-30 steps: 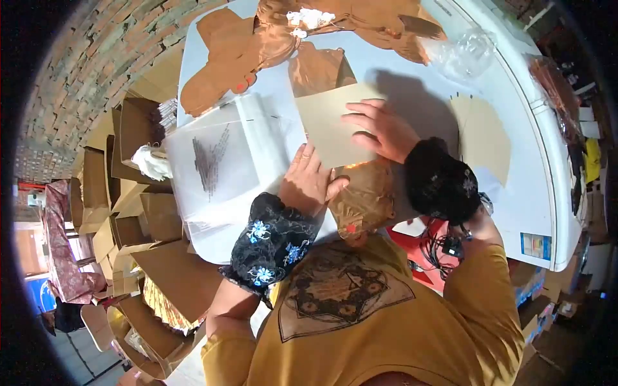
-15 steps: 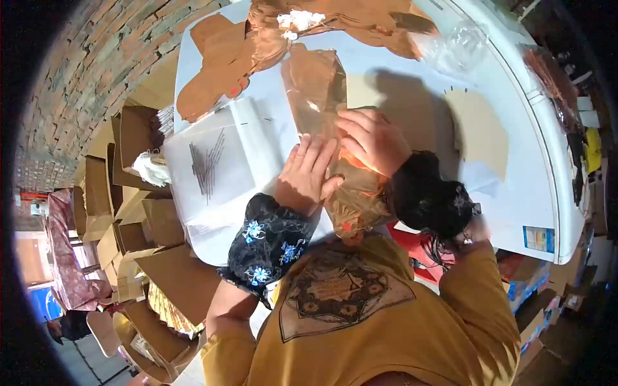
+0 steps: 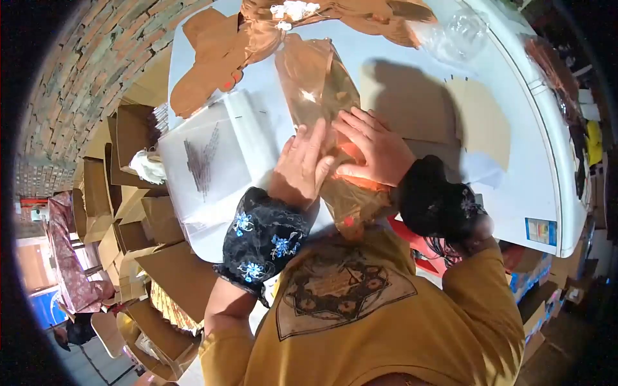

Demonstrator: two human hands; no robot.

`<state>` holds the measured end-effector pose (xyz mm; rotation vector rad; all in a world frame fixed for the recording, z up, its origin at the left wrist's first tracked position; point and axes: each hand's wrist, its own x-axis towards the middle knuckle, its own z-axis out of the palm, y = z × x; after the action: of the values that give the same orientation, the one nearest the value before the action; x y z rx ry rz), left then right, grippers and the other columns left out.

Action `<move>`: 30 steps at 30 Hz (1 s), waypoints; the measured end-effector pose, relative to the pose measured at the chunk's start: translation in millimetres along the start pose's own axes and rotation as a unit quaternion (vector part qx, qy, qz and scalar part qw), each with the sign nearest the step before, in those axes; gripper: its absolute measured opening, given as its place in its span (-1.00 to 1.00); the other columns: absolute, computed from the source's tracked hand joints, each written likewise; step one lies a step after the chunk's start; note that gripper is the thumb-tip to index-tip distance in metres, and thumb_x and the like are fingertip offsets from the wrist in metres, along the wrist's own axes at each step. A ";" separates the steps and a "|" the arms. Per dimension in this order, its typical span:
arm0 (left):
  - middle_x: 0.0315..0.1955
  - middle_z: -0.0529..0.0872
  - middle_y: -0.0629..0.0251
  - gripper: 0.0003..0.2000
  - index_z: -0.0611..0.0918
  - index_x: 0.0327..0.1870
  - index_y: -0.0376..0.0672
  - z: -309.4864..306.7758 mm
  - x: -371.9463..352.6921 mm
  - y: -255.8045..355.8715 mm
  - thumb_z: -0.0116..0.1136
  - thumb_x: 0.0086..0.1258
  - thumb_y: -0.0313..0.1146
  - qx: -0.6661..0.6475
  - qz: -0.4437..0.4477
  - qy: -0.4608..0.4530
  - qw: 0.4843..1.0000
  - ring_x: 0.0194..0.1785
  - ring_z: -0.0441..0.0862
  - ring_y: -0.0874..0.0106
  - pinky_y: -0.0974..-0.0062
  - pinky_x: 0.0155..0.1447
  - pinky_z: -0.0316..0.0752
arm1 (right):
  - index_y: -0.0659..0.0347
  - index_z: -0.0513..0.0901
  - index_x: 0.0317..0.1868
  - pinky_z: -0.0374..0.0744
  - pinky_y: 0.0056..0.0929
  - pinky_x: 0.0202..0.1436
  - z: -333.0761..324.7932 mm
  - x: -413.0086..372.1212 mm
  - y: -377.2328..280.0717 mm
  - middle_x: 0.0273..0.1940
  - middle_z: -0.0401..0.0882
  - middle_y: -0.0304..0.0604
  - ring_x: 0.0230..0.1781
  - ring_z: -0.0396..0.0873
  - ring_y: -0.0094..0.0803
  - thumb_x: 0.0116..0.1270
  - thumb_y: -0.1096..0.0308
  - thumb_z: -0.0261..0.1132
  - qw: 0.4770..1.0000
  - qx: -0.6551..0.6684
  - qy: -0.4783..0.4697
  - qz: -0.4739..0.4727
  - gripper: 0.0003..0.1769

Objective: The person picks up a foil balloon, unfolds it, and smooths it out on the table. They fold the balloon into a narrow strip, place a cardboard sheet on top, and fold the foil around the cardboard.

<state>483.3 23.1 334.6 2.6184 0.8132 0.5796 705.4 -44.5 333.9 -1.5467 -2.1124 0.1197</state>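
Note:
A shiny copper-coloured plastic bag (image 3: 314, 77) lies lengthwise on the white table (image 3: 412, 83), stretching away from me, with something orange showing through near my fingers. My left hand (image 3: 299, 166), in a black flowered sleeve, lies flat on the bag's left side with fingers together. My right hand (image 3: 375, 149), in a black cuff, presses flat on the bag's near part with fingers spread. The two hands almost touch. Neither hand grips anything.
A stack of clear sleeves with printed sheets (image 3: 206, 161) lies left of the bag. Brown card cut-outs (image 3: 209, 58) and a white trim piece (image 3: 293, 10) sit at the far edge, tan cards (image 3: 481, 122) at right, crumpled clear plastic (image 3: 458, 35) beyond. Open cardboard boxes (image 3: 132, 132) crowd the floor at left.
A second ago my right hand held a tan card on the table. The copper bag now covers that spot, stretched out, and both hands have moved onto it and flattened.

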 end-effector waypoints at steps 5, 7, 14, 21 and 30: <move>0.18 0.58 -0.17 -0.43 0.18 0.63 -0.18 -6.4 7.2 4.4 -0.06 0.66 -0.32 -0.073 -0.031 0.022 0.997 0.22 0.55 -0.06 0.13 0.35 0.42 | 0.24 0.49 0.39 0.24 -0.04 0.59 8.1 -7.3 8.4 0.50 0.35 0.04 0.55 0.25 0.05 0.28 0.05 0.48 0.999 0.035 -0.008 0.001 -0.25; 0.14 0.60 -0.15 -0.42 0.22 0.61 -0.19 -2.3 11.1 2.6 -0.02 0.60 -0.40 -0.076 -0.015 0.049 0.996 0.18 0.58 -0.06 0.14 0.33 0.44 | 0.25 0.51 0.37 0.23 -0.02 0.59 8.0 -7.1 9.3 0.49 0.36 0.05 0.53 0.28 0.06 0.29 0.01 0.47 1.000 0.030 -0.003 -0.007 -0.25; 0.00 0.64 0.08 -0.29 0.34 0.55 -0.15 6.7 18.2 -8.8 0.14 0.28 -0.59 -0.063 0.036 0.085 0.994 0.08 0.59 0.02 0.18 0.28 0.47 | 0.22 0.57 0.29 0.25 0.03 0.58 5.5 -5.2 8.4 0.44 0.42 0.08 0.49 0.33 0.08 0.31 -0.07 0.43 1.000 0.018 -0.007 -0.016 -0.31; 0.02 0.63 0.08 -0.32 0.36 0.54 -0.05 2.6 25.8 -7.1 0.11 0.33 -0.56 -0.011 0.006 0.080 0.997 0.11 0.57 0.00 0.09 0.32 0.43 | 0.23 0.59 0.27 0.25 0.03 0.58 6.2 -3.7 8.3 0.41 0.45 0.09 0.48 0.35 0.09 0.33 -0.06 0.42 0.999 0.032 -0.001 -0.011 -0.34; -0.13 0.62 0.09 -0.44 0.45 0.49 -0.06 18.6 43.8 -13.4 0.16 0.44 -0.41 0.058 -0.026 0.109 0.992 -0.08 0.56 0.06 0.14 0.10 0.49 | 0.24 0.60 0.26 0.27 0.03 0.57 6.9 -3.4 9.6 0.41 0.46 0.10 0.48 0.35 0.09 0.33 -0.02 0.43 1.000 0.013 -0.002 -0.021 -0.36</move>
<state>519.0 56.1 325.1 2.6607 1.0062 0.8373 711.4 -42.7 323.3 -1.4874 -2.1366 0.1340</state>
